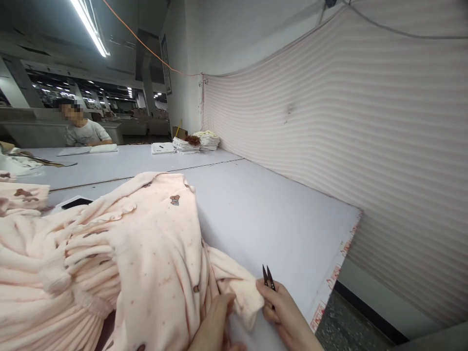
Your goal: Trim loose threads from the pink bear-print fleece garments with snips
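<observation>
A pale pink fleece garment [146,253] with small bear prints lies heaped on the grey table [270,214]. My left hand [215,324] pinches the cloth near a cuff [243,292] at the bottom middle. My right hand [285,317] is closed on small dark thread snips [268,276], whose two pointed blades stick up above my fingers, and its thumb touches the cuff's edge.
More pink garments [22,195] pile at the left beside a dark phone [76,203]. Folded white stacks [195,141] and papers [163,147] sit at the far end. A seated person [82,129] is at the back left. A striped cloth wall [347,136] runs along the right; the table edge [336,273] drops there.
</observation>
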### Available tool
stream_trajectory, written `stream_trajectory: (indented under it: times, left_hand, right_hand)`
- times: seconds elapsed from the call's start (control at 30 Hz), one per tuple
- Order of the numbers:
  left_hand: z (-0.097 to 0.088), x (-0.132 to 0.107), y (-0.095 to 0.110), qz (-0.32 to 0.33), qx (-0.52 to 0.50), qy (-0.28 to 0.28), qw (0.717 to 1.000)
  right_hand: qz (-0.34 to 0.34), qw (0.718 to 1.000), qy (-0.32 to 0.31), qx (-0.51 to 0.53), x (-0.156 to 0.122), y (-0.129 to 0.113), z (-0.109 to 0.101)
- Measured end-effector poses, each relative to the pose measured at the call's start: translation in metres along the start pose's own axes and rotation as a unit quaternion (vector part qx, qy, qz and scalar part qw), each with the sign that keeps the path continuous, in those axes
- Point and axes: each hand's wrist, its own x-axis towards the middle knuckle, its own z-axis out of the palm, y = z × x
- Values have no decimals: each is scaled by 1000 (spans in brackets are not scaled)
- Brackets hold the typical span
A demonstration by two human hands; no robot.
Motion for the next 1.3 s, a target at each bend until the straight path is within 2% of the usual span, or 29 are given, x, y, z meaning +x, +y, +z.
stream_trajectory:
  times: [0.13,0.2,0.33,0.4,0.5,0.57,0.67,0.73,0.87,0.97,1.07,1.13,1.2,1.3]
  left_hand:
    - [23,12,6,68,33,98,992]
    - [27,10,8,58,41,116,991]
    - [26,0,4,40,53,129,989]
    - [24,-5,2,56,42,136,988]
    - [20,-12,1,62,23,141,988]
    - [20,-15,2,64,23,148,987]
    - [21,-18,5,73,35,166,983]
    - [21,-20,7,74,40,172,981]
    - [14,-20,12,42,-14,159,986]
    - [11,-16,14,18,-47,138,989]
    - [11,-10,16,-31,-140,84,986]
    - [12,-6,17,-71,-259,39,962]
    - [12,-5,20,-91,-366,6,926]
    - [14,-7,27,-82,-442,-18,893]
  right_hand:
    - [30,995,-5,91,-25,4,23]
    - [-10,994,31,106,-33,7,29]
    - [-136,988,73,11,-49,8,34]
    - [-161,982,90,-46,-55,6,33]
    - [-191,962,151,-123,-59,-1,26]
    - [-197,957,133,-168,-60,-8,21]
    - [-214,949,63,-221,-64,-19,18]
    - [-228,938,54,-254,-66,-24,20]
    - [-226,920,94,-305,-66,-21,27]
    - [-208,912,161,-315,-61,-14,29]
    - [-180,904,213,-324,-52,-14,30]
    - [-162,911,187,-331,-47,-17,30]
    - [-159,930,116,-311,-47,-19,29]
    - [-196,944,46,-263,-55,-19,26]
